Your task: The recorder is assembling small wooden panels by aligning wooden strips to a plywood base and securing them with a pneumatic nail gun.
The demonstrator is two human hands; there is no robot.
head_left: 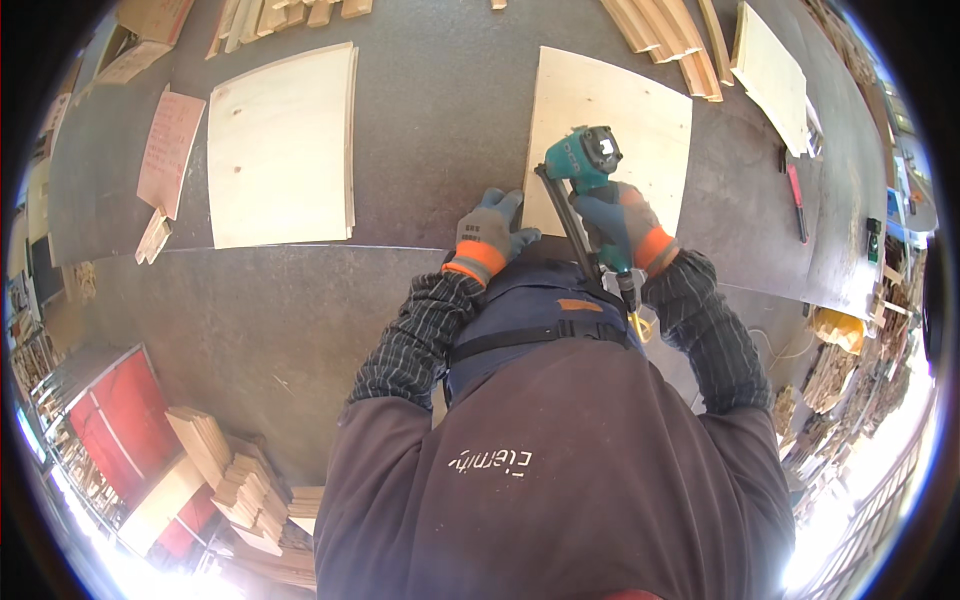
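Note:
My right hand [627, 222], in a blue and orange work glove, is wrapped round the handle of a teal nail gun [590, 160] with a long dark magazine. The nail gun is over a pale plywood panel [640, 110] lying on the table in front of me, and a hose fitting [626, 290] hangs from its lower end. My left hand [492, 236], gloved alike, grips the near left corner of this panel, fingers along the side and thumb at the near edge. The nail gun's nose contact with the panel cannot be made out.
On the dark table [440, 120], a stack of plywood panels [280, 150] lies to the left, beside a pinkish written board [172, 150]. Wooden strips [660, 35] lie at the far side. A red-handled tool [796, 200] is at right. Stacked wood [240, 490] stands lower left.

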